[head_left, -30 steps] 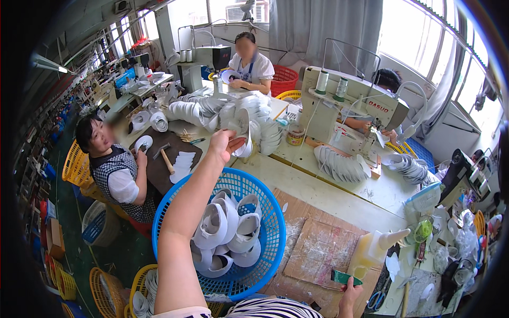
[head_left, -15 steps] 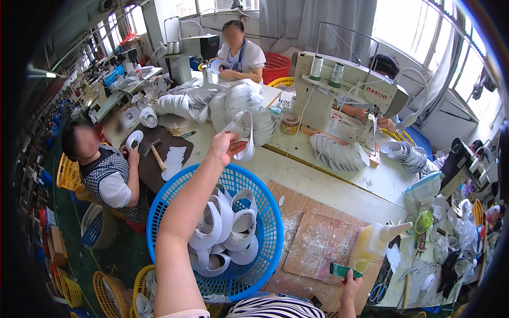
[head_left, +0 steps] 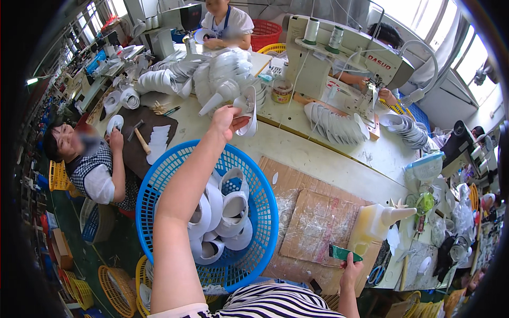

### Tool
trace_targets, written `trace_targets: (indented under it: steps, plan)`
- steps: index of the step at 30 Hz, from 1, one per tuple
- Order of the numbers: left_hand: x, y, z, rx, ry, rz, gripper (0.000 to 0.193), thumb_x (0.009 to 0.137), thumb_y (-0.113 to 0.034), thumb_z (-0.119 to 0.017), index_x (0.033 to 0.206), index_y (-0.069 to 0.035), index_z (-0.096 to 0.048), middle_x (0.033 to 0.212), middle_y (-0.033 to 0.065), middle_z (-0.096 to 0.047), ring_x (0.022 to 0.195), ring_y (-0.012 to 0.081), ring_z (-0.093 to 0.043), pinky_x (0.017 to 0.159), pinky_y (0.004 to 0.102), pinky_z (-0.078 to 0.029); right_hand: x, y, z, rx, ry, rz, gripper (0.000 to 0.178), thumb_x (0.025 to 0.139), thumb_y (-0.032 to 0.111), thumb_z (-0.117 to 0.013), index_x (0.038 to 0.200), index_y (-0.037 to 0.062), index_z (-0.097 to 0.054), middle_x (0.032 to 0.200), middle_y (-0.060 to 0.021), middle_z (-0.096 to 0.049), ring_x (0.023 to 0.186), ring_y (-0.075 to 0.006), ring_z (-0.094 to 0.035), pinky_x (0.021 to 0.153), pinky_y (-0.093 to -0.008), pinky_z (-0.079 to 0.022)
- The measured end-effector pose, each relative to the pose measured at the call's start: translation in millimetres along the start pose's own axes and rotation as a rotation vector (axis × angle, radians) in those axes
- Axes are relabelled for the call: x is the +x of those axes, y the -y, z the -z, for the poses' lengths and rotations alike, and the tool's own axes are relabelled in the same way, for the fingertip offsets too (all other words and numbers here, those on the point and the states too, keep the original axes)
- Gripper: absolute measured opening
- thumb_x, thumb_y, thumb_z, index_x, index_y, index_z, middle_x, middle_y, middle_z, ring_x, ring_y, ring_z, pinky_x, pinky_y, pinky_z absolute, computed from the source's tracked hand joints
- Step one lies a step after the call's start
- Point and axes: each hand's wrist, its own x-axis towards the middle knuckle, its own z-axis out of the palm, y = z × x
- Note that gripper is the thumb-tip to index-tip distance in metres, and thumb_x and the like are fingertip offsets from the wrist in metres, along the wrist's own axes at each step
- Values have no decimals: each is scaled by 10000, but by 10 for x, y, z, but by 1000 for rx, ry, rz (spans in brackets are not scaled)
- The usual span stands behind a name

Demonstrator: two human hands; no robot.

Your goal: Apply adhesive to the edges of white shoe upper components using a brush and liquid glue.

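Observation:
My left arm reaches over the blue basket to the far side of the table. There my left hand (head_left: 227,123) pinches a white curved shoe upper (head_left: 249,112), its loop hanging beside the fingers. Right behind it rises a stack of similar white uppers (head_left: 220,69). At lower right my right hand (head_left: 351,271) grips a flat green scraper (head_left: 339,252) above a cardboard sheet (head_left: 313,228). Close to the scraper a translucent squeeze bottle (head_left: 371,225) of yellowish liquid rests on the cardboard. Several white uppers (head_left: 233,208) lie inside the blue basket (head_left: 271,212).
A sewing machine (head_left: 344,53) stands at the far right, with fanned grey-white pieces (head_left: 334,124) before it. At left, a co-worker (head_left: 98,169) holds a white piece near a hammer (head_left: 141,139). Scissors (head_left: 377,274) lie right of the cardboard. Other co-workers sit across the table.
The view has shifted, so most of the scene sits higher and farther left. My left hand keeps its upper beside the stack, and a pointed white piece now shows behind it. My right hand still holds the scraper.

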Motion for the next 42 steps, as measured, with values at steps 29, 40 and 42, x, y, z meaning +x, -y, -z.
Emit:
trace_targets:
  steps: [29, 40, 42]
  plan:
    - [-135, 26, -311, -59, 169, -12, 172, 892, -48, -507, 1043, 28, -475, 1004, 174, -602, 876, 326, -649, 830, 425, -542, 67, 39, -84, -24, 2, -19, 193, 900, 163, -596, 789, 11, -554, 600, -38, -549, 455, -103, -497, 414, -233, -404]
    - [-574, -115, -461, 384, 325, -196, 187, 874, -137, -595, 1041, -57, -567, 904, 47, -641, 734, 114, -606, 675, 282, -529, 39, -40, -8, -34, 4, -11, 185, 899, 177, -597, 784, 37, -558, 611, -19, -548, 468, -97, -504, 419, -232, -394]
    - [-711, -159, -490, 495, 381, -242, 190, 885, -116, -581, 1065, -53, -575, 895, 35, -642, 749, 84, -588, 664, 237, -484, 54, -61, 16, -44, 4, -11, 185, 901, 172, -591, 776, 38, -564, 611, -17, -548, 470, -97, -504, 422, -232, -390]
